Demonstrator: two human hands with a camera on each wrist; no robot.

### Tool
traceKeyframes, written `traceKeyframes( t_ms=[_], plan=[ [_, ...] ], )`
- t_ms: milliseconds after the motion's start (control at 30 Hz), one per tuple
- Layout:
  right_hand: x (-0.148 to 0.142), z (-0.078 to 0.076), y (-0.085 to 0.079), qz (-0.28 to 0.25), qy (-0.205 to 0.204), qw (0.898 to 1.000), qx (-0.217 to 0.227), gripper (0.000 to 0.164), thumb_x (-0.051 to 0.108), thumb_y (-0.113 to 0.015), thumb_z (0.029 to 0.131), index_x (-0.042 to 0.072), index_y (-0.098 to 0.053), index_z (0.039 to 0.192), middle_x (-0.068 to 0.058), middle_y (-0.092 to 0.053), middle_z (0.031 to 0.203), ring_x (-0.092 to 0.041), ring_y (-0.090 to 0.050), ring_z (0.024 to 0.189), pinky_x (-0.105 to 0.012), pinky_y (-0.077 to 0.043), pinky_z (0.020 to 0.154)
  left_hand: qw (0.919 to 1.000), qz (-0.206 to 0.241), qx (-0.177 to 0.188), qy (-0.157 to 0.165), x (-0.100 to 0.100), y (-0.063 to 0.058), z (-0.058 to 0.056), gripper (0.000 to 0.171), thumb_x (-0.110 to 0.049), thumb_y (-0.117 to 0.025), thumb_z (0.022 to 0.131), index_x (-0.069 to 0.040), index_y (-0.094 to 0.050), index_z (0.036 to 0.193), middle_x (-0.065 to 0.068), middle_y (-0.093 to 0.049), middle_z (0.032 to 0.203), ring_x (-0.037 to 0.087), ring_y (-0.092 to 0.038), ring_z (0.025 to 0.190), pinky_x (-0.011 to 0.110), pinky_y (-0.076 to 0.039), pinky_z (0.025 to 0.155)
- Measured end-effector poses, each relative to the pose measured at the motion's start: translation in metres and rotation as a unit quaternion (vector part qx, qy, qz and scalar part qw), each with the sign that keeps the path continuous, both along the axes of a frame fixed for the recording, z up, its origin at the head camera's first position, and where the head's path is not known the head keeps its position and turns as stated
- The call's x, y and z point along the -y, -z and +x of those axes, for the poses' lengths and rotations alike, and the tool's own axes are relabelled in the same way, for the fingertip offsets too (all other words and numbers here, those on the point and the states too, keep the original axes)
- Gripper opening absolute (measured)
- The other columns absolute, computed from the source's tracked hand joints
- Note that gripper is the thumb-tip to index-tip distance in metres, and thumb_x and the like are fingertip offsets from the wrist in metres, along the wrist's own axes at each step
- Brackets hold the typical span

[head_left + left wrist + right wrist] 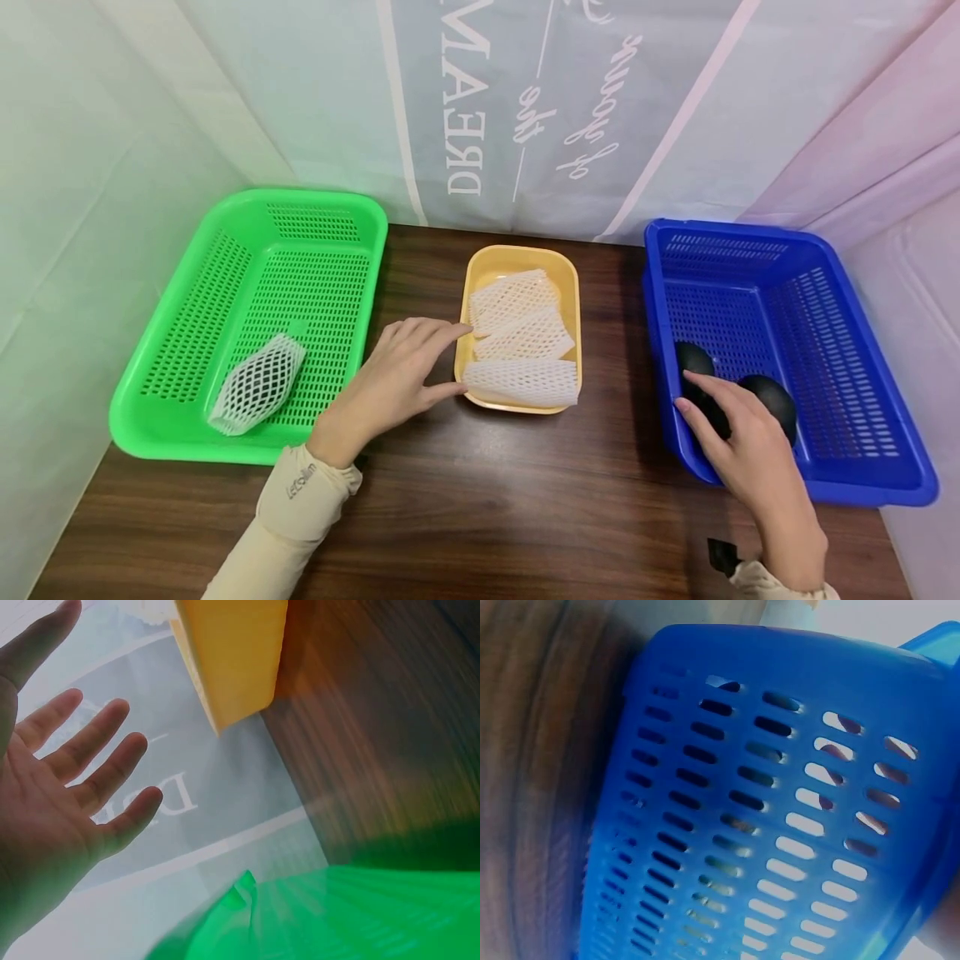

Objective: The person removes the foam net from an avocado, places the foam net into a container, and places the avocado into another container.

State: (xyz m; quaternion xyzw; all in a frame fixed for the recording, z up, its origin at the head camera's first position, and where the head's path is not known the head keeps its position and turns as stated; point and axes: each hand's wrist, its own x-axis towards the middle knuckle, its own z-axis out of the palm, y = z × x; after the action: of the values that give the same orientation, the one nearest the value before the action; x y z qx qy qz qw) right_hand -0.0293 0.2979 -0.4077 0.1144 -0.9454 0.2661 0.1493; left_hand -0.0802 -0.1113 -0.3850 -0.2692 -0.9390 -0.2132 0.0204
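Note:
My left hand (401, 371), fingers spread, reaches the left side of a small yellow tray (517, 408); thumb and fingertips are at its rim. White foam net sleeves (525, 382) lie in that tray, one along the near edge. In the left wrist view the palm and fingers of my left hand (71, 776) show nothing held. My right hand (750, 442) reaches into a blue basket (885, 492), thumb and forefinger apart over a dark rounded object (694, 358). Another dark round object (772, 404) lies beside it, partly behind the hand. Contact cannot be made out.
A green basket (187, 450) stands on the left, holding a dark object in a white foam net (258, 383). All the containers stand on a dark wooden table (510, 500). A printed cloth (517, 108) hangs behind. The blue basket's slotted wall (727, 802) fills the right wrist view.

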Motion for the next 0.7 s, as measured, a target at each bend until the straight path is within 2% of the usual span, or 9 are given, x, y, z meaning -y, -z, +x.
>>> traceKeyframes(
  t_ms=[200,400,533,700],
  plan=[
    [0.0,0.012,0.0,0.008,0.004,0.999,0.039,0.046,0.018,-0.074,0.088,0.011,-0.063,0.133,-0.022,-0.065,0.126,-0.042,-0.056,0.116,-0.009,-0.028,0.108,0.9999,0.006,0.004,-0.014,0.007,-0.003,0.001,0.068,-0.038,-0.079,0.083,-0.018,-0.051,0.141,0.006,-0.06,0.134,0.028,-0.051,0.127,0.05,-0.036,0.108],
    [0.003,0.014,0.002,0.016,-0.014,1.0,0.009,0.056,0.016,-0.081,0.08,0.008,-0.062,0.133,-0.02,-0.069,0.117,-0.04,-0.06,0.108,0.003,-0.018,0.102,0.9997,0.015,-0.003,-0.018,0.013,-0.004,0.001,0.07,-0.037,-0.082,0.08,-0.014,-0.052,0.14,0.009,-0.062,0.132,0.029,-0.052,0.127,0.05,-0.038,0.107],
    [0.004,0.017,0.003,0.016,-0.016,1.0,-0.002,0.061,0.015,-0.083,0.076,0.01,-0.062,0.133,-0.02,-0.07,0.114,-0.038,-0.06,0.104,0.004,-0.019,0.101,0.9996,0.022,0.005,-0.016,0.018,-0.004,0.001,0.071,-0.036,-0.081,0.081,-0.013,-0.052,0.141,0.009,-0.061,0.133,0.03,-0.052,0.128,0.051,-0.036,0.11],
    [0.005,0.021,0.004,0.017,-0.008,1.0,0.005,0.069,0.019,-0.087,0.072,0.013,-0.061,0.135,-0.017,-0.071,0.114,-0.036,-0.06,0.104,0.004,-0.018,0.101,0.9989,0.033,0.017,-0.027,0.028,-0.004,0.003,0.071,-0.034,-0.081,0.081,-0.013,-0.051,0.142,0.009,-0.06,0.136,0.03,-0.051,0.129,0.052,-0.033,0.112]
  ],
)
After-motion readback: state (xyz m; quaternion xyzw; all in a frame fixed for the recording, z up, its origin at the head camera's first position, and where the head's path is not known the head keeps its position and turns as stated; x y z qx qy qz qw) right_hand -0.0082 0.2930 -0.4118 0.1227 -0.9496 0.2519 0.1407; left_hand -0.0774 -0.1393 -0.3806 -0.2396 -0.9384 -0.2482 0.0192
